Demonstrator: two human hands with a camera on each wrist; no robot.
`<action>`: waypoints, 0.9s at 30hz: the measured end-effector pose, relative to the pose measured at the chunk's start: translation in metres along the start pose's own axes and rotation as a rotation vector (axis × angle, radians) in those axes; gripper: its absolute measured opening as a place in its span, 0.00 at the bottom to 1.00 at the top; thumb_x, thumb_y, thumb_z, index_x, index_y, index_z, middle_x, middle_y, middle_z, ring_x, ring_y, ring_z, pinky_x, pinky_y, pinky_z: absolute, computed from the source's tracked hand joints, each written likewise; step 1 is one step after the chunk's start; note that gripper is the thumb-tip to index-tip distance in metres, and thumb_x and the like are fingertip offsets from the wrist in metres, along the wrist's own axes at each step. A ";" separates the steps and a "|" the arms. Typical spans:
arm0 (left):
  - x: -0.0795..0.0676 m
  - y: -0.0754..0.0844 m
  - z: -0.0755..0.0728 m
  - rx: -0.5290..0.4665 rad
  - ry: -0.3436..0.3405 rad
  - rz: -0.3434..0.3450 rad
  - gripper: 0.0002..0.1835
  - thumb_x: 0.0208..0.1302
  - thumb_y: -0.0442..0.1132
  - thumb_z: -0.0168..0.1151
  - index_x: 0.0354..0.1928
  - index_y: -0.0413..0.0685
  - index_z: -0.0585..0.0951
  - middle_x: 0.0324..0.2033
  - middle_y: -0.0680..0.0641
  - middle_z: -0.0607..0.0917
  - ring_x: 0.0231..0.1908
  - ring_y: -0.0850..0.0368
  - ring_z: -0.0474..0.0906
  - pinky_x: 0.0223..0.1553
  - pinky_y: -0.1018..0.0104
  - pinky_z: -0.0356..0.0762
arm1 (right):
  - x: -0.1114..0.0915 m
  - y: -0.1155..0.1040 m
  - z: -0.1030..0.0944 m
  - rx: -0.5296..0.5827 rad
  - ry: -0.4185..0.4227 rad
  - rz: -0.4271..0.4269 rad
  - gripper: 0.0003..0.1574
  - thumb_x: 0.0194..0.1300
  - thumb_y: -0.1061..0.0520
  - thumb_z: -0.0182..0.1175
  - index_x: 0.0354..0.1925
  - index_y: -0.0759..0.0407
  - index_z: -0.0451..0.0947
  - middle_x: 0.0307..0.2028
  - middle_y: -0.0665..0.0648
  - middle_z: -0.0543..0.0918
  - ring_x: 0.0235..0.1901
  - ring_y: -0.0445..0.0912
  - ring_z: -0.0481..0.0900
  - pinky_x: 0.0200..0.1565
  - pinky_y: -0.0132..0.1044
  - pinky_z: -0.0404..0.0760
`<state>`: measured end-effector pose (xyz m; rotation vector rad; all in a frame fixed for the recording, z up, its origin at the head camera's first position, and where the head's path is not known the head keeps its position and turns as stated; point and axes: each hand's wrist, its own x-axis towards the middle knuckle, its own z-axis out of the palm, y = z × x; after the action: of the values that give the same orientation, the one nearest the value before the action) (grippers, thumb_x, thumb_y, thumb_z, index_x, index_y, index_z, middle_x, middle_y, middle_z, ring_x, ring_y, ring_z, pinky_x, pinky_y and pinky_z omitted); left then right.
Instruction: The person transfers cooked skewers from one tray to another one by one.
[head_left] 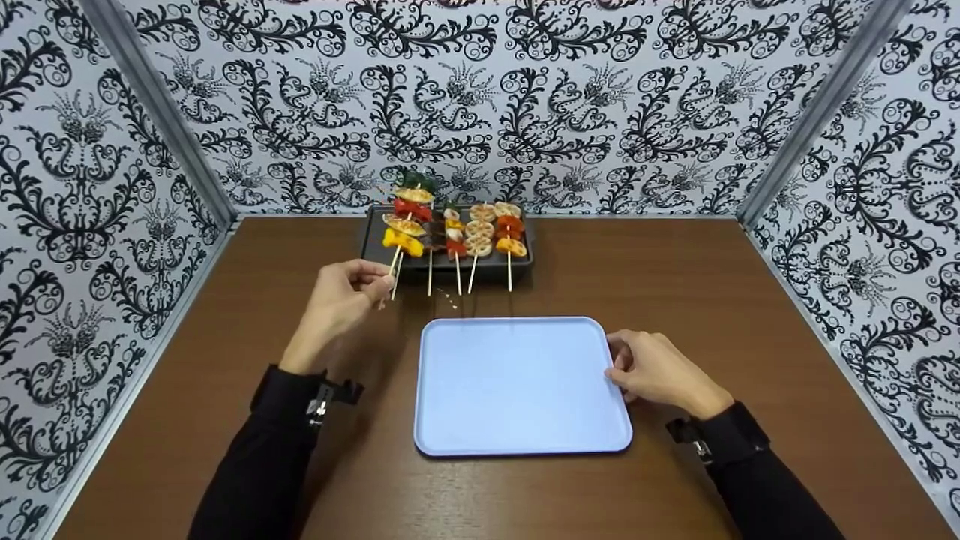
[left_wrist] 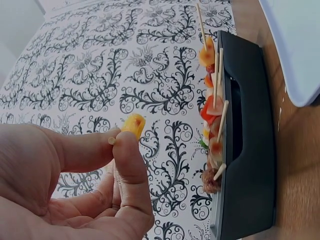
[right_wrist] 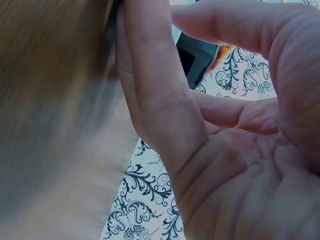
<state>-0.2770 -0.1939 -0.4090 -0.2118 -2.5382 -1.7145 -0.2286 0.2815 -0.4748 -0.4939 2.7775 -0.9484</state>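
Note:
My left hand (head_left: 341, 300) pinches the bare stick of a kebab skewer (head_left: 403, 242) between thumb and forefinger, raised at the left of the grill plate. Yellow and red pieces are threaded on it. In the left wrist view the stick's cut end (left_wrist: 112, 141) pokes out between the fingertips, with a yellow piece (left_wrist: 134, 124) behind. My right hand (head_left: 664, 367) grips the right rim of a pale blue tray (head_left: 521, 386), thumb over the edge. The right wrist view shows that hand's palm (right_wrist: 240, 200) up close; the held edge is mostly hidden there.
A black grill plate (head_left: 526, 259) stands against the patterned back wall (head_left: 480, 112). Several other skewers (head_left: 480, 229) lie on it, their sticks jutting over its front edge. Small pale bits (head_left: 448, 298) lie on the brown table (head_left: 675, 277) between plate and tray.

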 end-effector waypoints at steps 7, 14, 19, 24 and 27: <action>-0.003 0.002 0.009 -0.007 -0.011 0.017 0.11 0.72 0.34 0.67 0.51 0.34 0.85 0.37 0.39 0.87 0.30 0.51 0.82 0.27 0.73 0.81 | -0.001 0.004 0.001 -0.002 -0.032 -0.010 0.34 0.67 0.64 0.66 0.68 0.74 0.69 0.27 0.51 0.82 0.20 0.44 0.84 0.22 0.35 0.87; -0.006 0.005 0.019 0.005 -0.036 0.033 0.10 0.71 0.33 0.67 0.49 0.35 0.86 0.36 0.40 0.87 0.30 0.52 0.82 0.28 0.70 0.83 | -0.001 0.005 0.002 0.012 -0.043 0.003 0.34 0.67 0.64 0.66 0.67 0.74 0.69 0.28 0.52 0.82 0.19 0.45 0.84 0.22 0.36 0.87; -0.007 0.007 0.024 -0.013 -0.052 0.038 0.09 0.71 0.33 0.67 0.49 0.35 0.86 0.37 0.38 0.87 0.31 0.49 0.83 0.27 0.70 0.84 | -0.001 0.005 0.003 0.006 -0.042 0.022 0.34 0.66 0.64 0.65 0.67 0.74 0.69 0.27 0.53 0.82 0.19 0.45 0.83 0.22 0.37 0.87; -0.010 0.009 0.028 -0.037 -0.071 0.036 0.09 0.71 0.34 0.68 0.48 0.36 0.86 0.35 0.39 0.87 0.31 0.46 0.83 0.27 0.68 0.84 | 0.001 0.004 0.004 0.005 -0.037 0.042 0.34 0.64 0.65 0.66 0.66 0.73 0.69 0.26 0.53 0.81 0.18 0.45 0.83 0.22 0.37 0.87; -0.012 0.010 0.032 -0.056 -0.082 0.043 0.09 0.70 0.33 0.68 0.48 0.35 0.86 0.35 0.38 0.87 0.31 0.44 0.82 0.26 0.68 0.83 | 0.003 0.004 0.004 0.006 -0.036 0.049 0.34 0.64 0.65 0.67 0.66 0.73 0.69 0.26 0.53 0.81 0.17 0.45 0.83 0.21 0.37 0.87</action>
<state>-0.2632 -0.1613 -0.4132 -0.3447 -2.5234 -1.7989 -0.2312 0.2808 -0.4804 -0.4360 2.7409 -0.9271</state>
